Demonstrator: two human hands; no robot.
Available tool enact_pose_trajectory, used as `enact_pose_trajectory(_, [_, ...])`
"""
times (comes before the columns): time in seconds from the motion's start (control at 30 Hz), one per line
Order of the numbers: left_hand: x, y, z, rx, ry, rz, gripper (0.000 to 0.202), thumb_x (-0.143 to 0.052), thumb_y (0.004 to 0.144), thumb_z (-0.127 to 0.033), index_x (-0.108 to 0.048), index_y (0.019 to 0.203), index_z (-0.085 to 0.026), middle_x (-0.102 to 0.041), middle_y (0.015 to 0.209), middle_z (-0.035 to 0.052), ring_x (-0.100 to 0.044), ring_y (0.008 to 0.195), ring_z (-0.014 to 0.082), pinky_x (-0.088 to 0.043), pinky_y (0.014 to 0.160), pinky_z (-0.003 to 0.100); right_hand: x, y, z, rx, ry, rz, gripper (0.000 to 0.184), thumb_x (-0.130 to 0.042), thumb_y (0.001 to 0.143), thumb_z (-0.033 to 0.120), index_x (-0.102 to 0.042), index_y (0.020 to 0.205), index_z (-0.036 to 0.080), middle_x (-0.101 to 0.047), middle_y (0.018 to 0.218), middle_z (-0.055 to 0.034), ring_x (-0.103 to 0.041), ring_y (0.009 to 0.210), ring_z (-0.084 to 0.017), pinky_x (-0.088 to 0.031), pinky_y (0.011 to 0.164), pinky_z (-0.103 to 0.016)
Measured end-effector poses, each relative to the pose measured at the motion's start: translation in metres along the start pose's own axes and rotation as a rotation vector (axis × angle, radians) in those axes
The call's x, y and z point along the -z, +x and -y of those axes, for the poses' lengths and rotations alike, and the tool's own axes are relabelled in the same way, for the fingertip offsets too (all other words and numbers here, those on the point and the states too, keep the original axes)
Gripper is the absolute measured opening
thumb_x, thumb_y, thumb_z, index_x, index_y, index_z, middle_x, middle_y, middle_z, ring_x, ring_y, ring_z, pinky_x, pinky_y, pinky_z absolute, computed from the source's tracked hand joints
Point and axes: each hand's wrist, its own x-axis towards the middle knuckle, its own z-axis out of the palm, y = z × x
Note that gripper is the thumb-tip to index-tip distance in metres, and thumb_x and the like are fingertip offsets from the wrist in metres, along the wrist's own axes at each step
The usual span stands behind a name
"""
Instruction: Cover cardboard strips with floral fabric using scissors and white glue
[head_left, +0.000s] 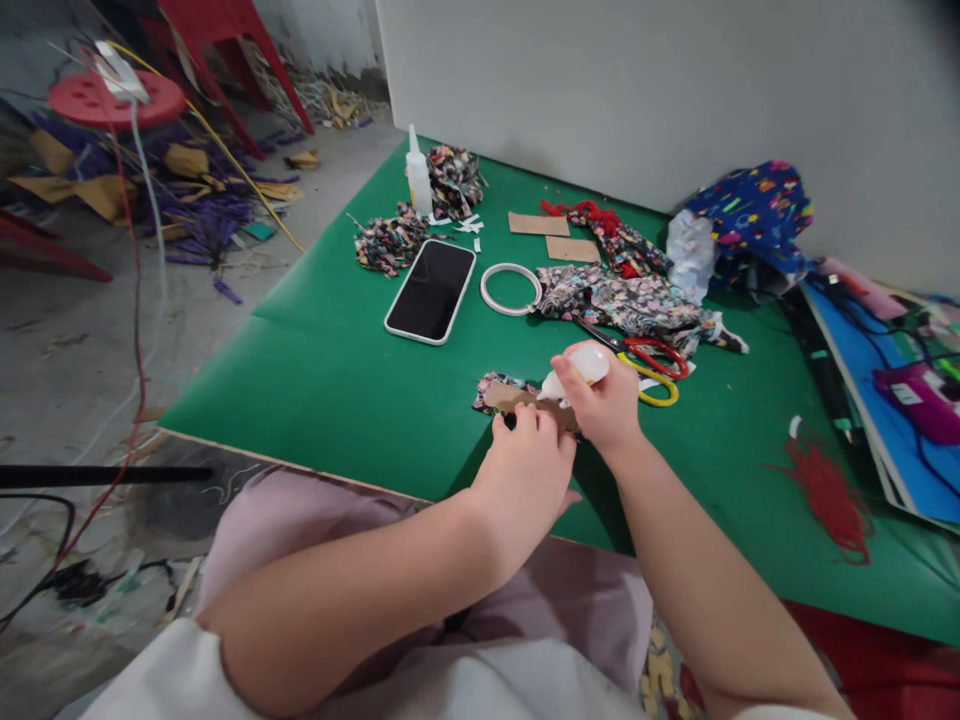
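Observation:
My right hand (604, 405) grips a small white glue bottle (581, 368), tipped with its nozzle pointing left and down onto a brown cardboard piece (517, 398). That cardboard lies on a scrap of dark floral fabric (491, 383) on the green mat (337, 370). My left hand (529, 470) presses its fingertips on the near edge of the cardboard, holding it down. Both hands are close together near the mat's front middle.
A black phone (431, 290), a white ring (510, 288), red-and-yellow scissors (652, 362), floral fabric pieces (622, 298), two cardboard rectangles (555, 236) and another glue bottle (418, 178) lie farther back. Red thread (829, 495) lies right. Blue board (892, 400) borders the right edge.

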Motion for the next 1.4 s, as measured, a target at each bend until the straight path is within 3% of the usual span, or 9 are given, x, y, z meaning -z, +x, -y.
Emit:
enact_pose_trajectory(0.47, [0.003, 0.003, 0.001, -0.036, 0.043, 0.06, 0.057, -0.056, 0.073, -0.05, -0.05, 0.11, -0.008, -0.051, 0.111, 0.0229, -0.044, 0.106, 0.0345, -0.034, 0.088, 0.046, 0.009, -0.005, -0.006, 0.005, -0.03, -0.014, 0.028, -0.052, 0.076, 0.044, -0.052, 0.064, 0.019, -0.054, 0.056, 0.002, -0.049, 0.052, -0.01, -0.038, 0.052, -0.023])
enact_pose_trajectory(0.87, [0.003, 0.003, 0.0, -0.036, 0.081, 0.047, 0.053, -0.055, 0.072, -0.053, -0.052, 0.104, -0.01, -0.054, 0.104, 0.0188, -0.047, 0.101, 0.0316, -0.034, 0.085, 0.042, 0.018, -0.008, -0.009, -0.005, -0.038, -0.013, 0.027, -0.052, 0.077, 0.043, -0.051, 0.064, 0.019, -0.053, 0.056, 0.0026, -0.047, 0.051, -0.009, -0.037, 0.051, -0.022])
enact_pose_trajectory(1.4, [0.001, 0.004, 0.001, -0.062, 0.07, 0.062, 0.058, -0.053, 0.072, -0.055, -0.052, 0.109, -0.01, -0.05, 0.117, 0.0193, -0.043, 0.108, 0.0313, -0.035, 0.087, 0.04, 0.031, -0.014, -0.015, -0.034, -0.03, -0.038, 0.025, -0.054, 0.076, 0.041, -0.053, 0.066, 0.018, -0.054, 0.055, 0.0026, -0.048, 0.05, -0.009, -0.039, 0.051, -0.023])
